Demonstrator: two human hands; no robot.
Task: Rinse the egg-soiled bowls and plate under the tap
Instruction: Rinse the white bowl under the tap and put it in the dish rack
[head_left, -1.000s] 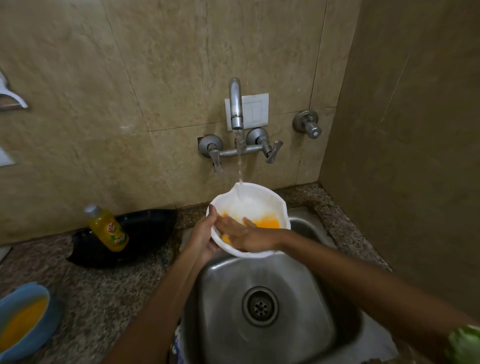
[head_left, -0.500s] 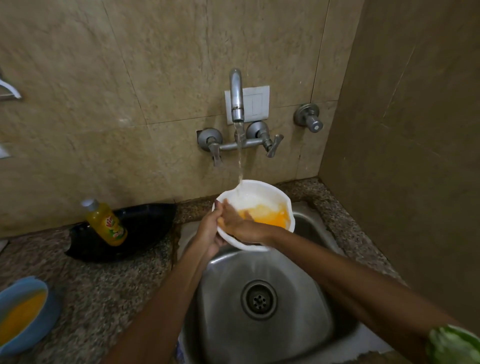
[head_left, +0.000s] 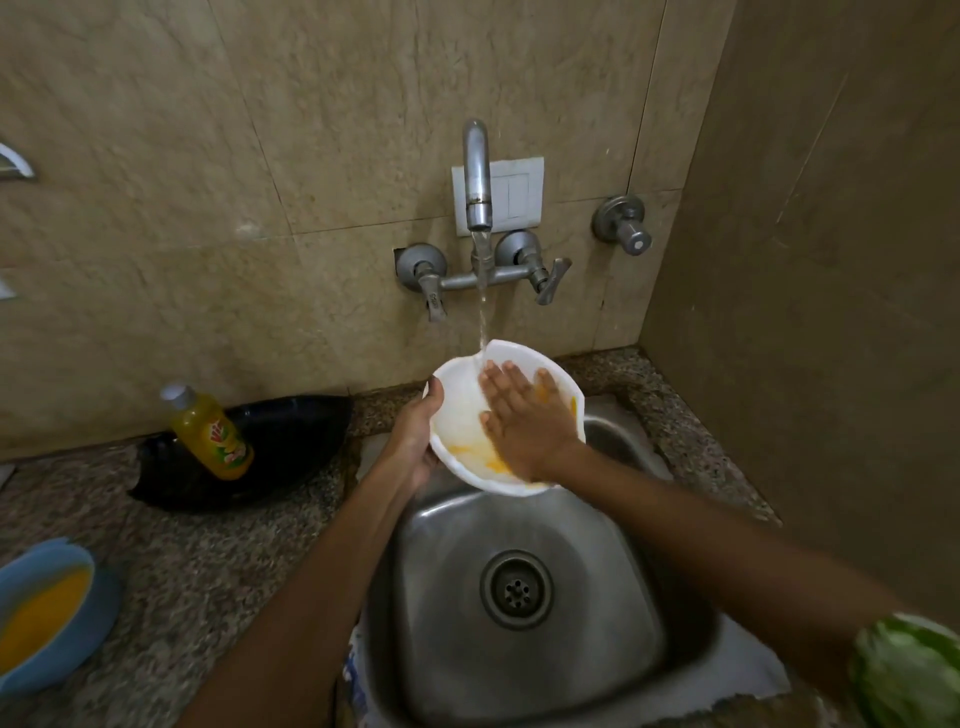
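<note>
A white bowl smeared with yellow egg is held tilted over the steel sink, its far rim under the water running from the wall tap. My left hand grips the bowl's left rim, thumb over the edge. My right hand lies flat inside the bowl, fingers straight and spread, pressing on the egg residue. A blue bowl with yellow egg in it sits on the counter at the far left.
A yellow dish-soap bottle leans in a black pan on the speckled counter left of the sink. A separate valve sticks out of the wall at right. A side wall closes the right. A green-patterned object shows bottom right.
My right hand has moved from the bowl's left near side up and across its inside, fingers now spread flat. The bowl is tilted more toward me, and much of the egg has cleared.
</note>
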